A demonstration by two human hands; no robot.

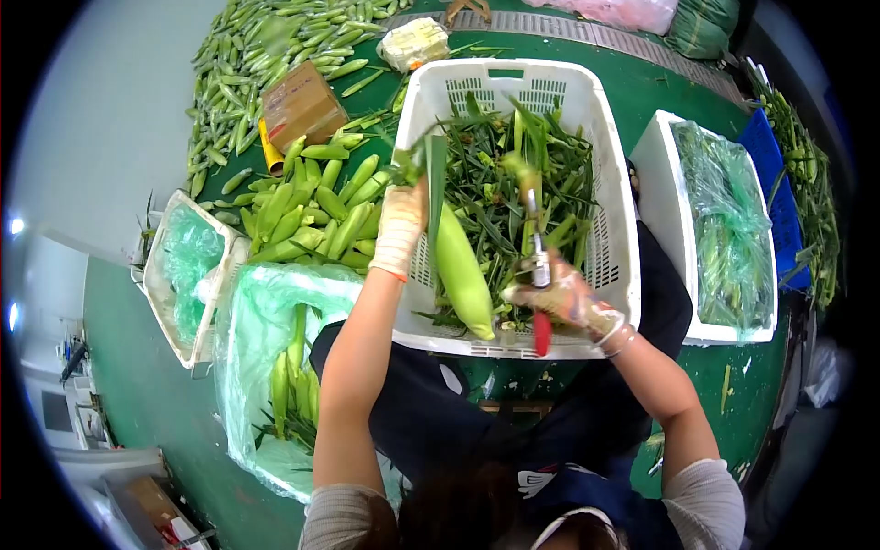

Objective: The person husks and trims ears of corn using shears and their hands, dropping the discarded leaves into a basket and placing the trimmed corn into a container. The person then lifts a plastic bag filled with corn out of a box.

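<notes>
My left hand [401, 225], in a pale glove, is closed around the stalk end of a green corn ear [463, 275]. The ear hangs tip down over the near left part of a white plastic crate [623, 266], with long husk leaves above it. My right hand [566, 298], gloved too, is wrapped around pruning shears [540, 270] with a red handle; motion blurs their blades. A blurred green piece [519, 170] shows just above the blades; whether they touch it I cannot tell. Cut husk leaves and stalk ends [481, 174] fill the crate below both hands.
Corn ears [312, 215] lie heaped left of the crate by a cardboard box [302, 103]; wrapped ears [266, 64] cover the floor behind. A green-lined container [243, 367] with ears stands near left. A white foam box [674, 229] stands right, beside a blue crate [779, 197].
</notes>
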